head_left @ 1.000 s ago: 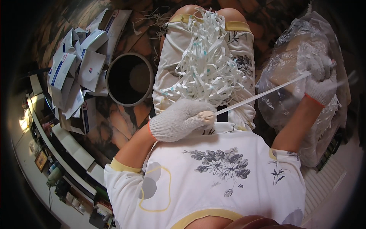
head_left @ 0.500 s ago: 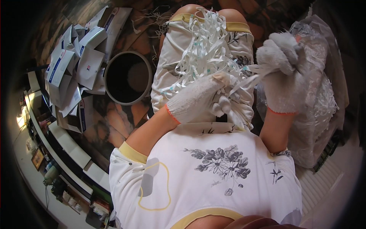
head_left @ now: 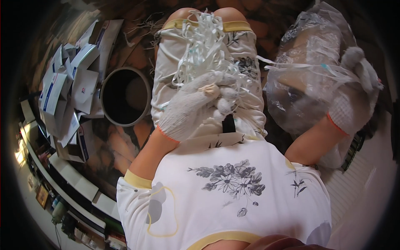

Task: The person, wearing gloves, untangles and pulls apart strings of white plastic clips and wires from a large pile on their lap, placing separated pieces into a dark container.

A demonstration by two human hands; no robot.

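A tangled heap of narrow white strips (head_left: pixel 204 46), with small pale-blue marks, lies across my lap. My left hand (head_left: pixel 198 104), in a white knit glove, rests at the heap's near end. Its fingers are curled in around some strips, their grip partly hidden. Out to the right, my right hand (head_left: pixel 356 85), also gloved, is closed on a few long white strips. These trail leftward from it over a clear plastic bag (head_left: pixel 287 100) beside my right leg. The glove covers part of the bag.
Left of my legs stands a dark round bin (head_left: pixel 126 96) with a grey rim. Farther left, several white-and-blue cardboard boxes (head_left: pixel 85 89) are piled up. Loose strips (head_left: pixel 146 29) lie on the patterned floor beyond the bin. A shelf with small items curves along the left edge.
My right hand has moved right and slightly down, drawing its strips away from the lap and over the bag. My left hand stays at the heap. The whole view has shifted slightly.
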